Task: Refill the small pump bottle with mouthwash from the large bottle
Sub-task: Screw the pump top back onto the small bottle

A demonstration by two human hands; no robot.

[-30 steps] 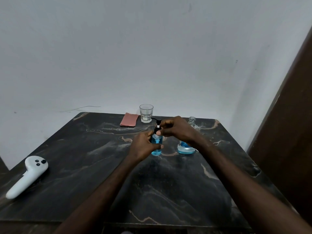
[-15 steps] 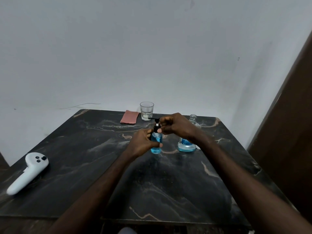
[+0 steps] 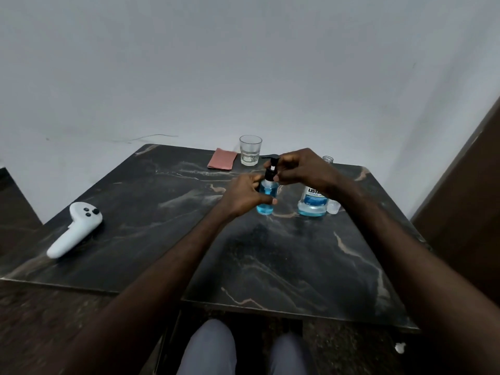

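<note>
Pump bottle (image 3: 266, 198) upright on counter (image 3: 162, 212), blue liquid inside. L hand (image 3: 243, 196) wraps its body; R hand (image 3: 300, 169) pinches black pump head (image 3: 271, 170). Large bottle (image 3: 312, 205) stands just beside, on R.

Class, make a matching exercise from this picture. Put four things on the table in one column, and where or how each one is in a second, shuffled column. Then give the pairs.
Things:
1. small pump bottle
2. large bottle
3. glass
4. white controller

Places or states:
A. lies near the table's left edge
B. stands at the far edge, beside the pink cloth
C. gripped by the left hand, right hand on its top
D. stands open-necked behind the right forearm

Pairs: 1-C, 2-D, 3-B, 4-A
</note>
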